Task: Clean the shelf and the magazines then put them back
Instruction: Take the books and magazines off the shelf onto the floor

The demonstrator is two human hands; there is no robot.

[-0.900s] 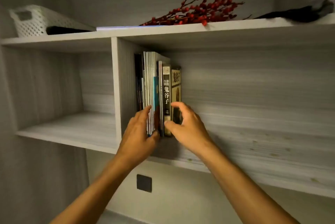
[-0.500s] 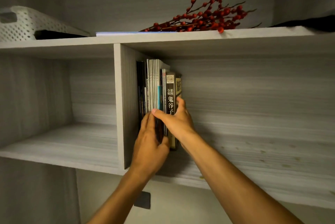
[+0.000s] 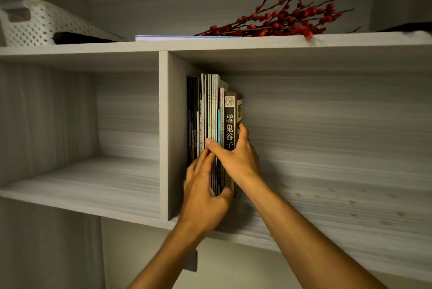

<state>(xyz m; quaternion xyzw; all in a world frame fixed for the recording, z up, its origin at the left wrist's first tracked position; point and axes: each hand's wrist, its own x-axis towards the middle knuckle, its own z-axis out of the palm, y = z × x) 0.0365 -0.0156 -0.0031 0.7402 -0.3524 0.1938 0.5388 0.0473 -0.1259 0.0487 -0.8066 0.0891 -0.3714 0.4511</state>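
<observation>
1. The magazines (image 3: 211, 110) are standing upright in a tight row on the shelf (image 3: 327, 213), pressed against the upright divider (image 3: 167, 136) at the left end of the right-hand compartment; their long axis is running straight up, spines facing the person.
2. A thicker dark book (image 3: 230, 122) with pale lettering is standing at the far end of the row from the divider, with one more cover just behind it.
3. The left hand (image 3: 203, 195) is reaching in low beside the divider, fingers slipping among the spines and the thumb hooking around the bottom of the row near the dark book.
4. The right hand (image 3: 236, 160) is lying higher up and crossing over the left, thumb pressing on the pale spines and fingers curling around the outer side of the dark book, so it is clamping that end of the row.
5. The two hands are close together, touching or nearly so, both gripping the same bundle rather than hanging open.
6. The row is lying directly ahead of and above both hands; the right hand seems to be holding more of it.
7. Judging from this, the bundle is probably about to be drawn straight out toward the person, kept upright so that it is not fanning open.
8. Speckled marks are showing on the shelf board away from the divider, so wiping looks not yet done.
</observation>
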